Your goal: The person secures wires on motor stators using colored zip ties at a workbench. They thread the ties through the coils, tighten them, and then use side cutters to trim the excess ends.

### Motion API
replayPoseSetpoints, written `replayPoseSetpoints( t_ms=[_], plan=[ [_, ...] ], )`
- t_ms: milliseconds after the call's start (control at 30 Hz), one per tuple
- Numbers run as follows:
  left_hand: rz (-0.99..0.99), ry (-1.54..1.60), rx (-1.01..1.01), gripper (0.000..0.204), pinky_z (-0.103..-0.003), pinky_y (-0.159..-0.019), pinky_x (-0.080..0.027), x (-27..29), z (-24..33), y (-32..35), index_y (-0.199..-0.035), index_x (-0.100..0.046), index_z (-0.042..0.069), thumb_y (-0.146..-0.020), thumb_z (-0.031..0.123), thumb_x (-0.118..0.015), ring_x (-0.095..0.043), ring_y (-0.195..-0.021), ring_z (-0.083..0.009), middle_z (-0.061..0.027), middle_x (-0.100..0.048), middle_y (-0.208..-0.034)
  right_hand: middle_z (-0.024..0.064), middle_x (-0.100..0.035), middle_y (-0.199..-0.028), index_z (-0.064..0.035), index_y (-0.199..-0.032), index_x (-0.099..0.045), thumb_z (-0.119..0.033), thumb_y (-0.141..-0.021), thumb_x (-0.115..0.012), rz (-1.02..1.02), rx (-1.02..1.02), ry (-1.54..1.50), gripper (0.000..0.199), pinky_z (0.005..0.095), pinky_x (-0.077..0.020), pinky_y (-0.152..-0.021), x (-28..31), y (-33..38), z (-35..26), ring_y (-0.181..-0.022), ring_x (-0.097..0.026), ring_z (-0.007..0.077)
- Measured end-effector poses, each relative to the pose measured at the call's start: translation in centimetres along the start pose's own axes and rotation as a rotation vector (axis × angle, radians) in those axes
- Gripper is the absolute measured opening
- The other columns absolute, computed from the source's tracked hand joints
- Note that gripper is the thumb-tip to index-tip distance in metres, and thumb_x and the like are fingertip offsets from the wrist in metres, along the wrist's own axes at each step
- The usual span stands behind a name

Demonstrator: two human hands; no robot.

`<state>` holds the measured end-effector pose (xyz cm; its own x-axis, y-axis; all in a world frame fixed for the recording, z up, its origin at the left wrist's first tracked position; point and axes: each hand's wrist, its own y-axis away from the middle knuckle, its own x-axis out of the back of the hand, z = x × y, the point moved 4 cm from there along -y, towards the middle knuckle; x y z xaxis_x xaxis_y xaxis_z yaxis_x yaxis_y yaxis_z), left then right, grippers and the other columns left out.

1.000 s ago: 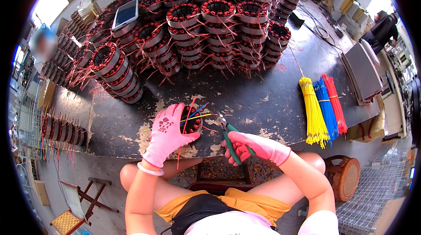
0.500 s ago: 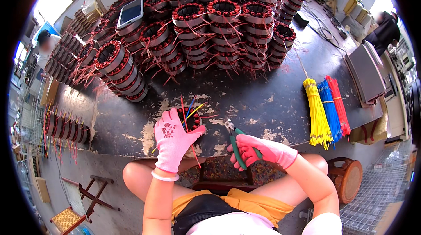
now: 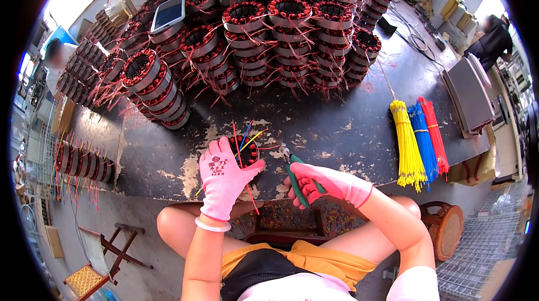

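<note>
Wound ring (image 3: 254,155) on the counter (image 3: 314,124), clasped under the left hand (image 3: 223,173), with red, blue and yellow wires (image 3: 252,140) poking out beside the fingertips. Green-handled cutters (image 3: 295,185) gripped in the right hand (image 3: 325,182), just apart from the ring. Stacked rings (image 3: 289,48) beyond both hands; yellow, blue and red wire bundles (image 3: 420,139) well rightward of the right hand.

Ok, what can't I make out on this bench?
Head view, wound stator: left side hidden by the left hand.
Head view, red wire: whether the upper and lower lengths join, hidden by that hand.
Head view, green-handled pliers: handles partly hidden by the right hand; cutting edges too small.
Head view, smartphone: screen content too small.
</note>
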<state>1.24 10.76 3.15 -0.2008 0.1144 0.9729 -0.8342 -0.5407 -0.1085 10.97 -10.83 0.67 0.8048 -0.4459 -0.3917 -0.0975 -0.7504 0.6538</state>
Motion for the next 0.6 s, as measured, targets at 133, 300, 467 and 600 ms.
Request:
replayPoseSetpoints(
  t_ms=[133, 300, 467, 600],
  plan=[
    [-0.016, 0.008, 0.021, 0.100, -0.045, -0.094, -0.052, 0.0, 0.1, 0.1, -0.131, -0.053, -0.003, -0.064, 0.063, -0.087, -0.064, -0.108, -0.0366, -0.0194, -0.061, -0.117, 0.0106, -0.069, -0.092, -0.0001, -0.121, -0.059, -0.060, -0.100, -0.056, 0.053, 0.021, 0.029, 0.063, 0.0351, -0.0590, -0.073, 0.3, -0.7, 0.4, -0.078, -0.071, 0.0209],
    [-0.005, 0.000, 0.021, 0.101, -0.045, -0.094, -0.052, -0.2, -0.2, 0.2, -0.132, -0.054, -0.003, -0.063, 0.063, -0.087, -0.063, -0.109, -0.0368, -0.0193, -0.061, -0.117, 0.0099, -0.069, -0.089, 0.0000, -0.117, -0.060, -0.051, -0.104, -0.054, 0.130, 0.072, 0.043, 0.053, 0.0332, -0.0569, -0.069, 0.5, -1.2, 0.9, -0.074, -0.069, 0.0197],
    [0.027, 0.047, 0.004, 0.094, -0.045, -0.096, -0.050, 0.2, -1.1, 0.6, -0.126, -0.056, 0.000, -0.063, 0.063, -0.087, -0.063, -0.108, -0.0355, -0.0181, -0.062, -0.117, 0.0125, -0.071, -0.104, -0.0003, -0.122, -0.060, -0.042, -0.106, -0.053, 0.085, 0.121, -0.215, 0.045, 0.0394, -0.0602, -0.084, 0.9, -0.9, 2.0, -0.091, -0.072, 0.0253],
    [0.015, 0.094, 0.075, 0.097, -0.046, -0.097, -0.050, 1.0, -4.4, 1.1, -0.134, -0.055, 0.000, -0.063, 0.056, -0.089, -0.062, -0.113, -0.0380, -0.0191, -0.061, -0.123, 0.0219, -0.059, -0.140, 0.0013, -0.133, -0.057, -0.017, -0.099, -0.057, -0.157, 0.578, -0.691, 0.039, 0.0518, -0.0393, -0.119, -2.1, -5.9, 1.4, -0.129, -0.058, 0.0356]
  ],
)
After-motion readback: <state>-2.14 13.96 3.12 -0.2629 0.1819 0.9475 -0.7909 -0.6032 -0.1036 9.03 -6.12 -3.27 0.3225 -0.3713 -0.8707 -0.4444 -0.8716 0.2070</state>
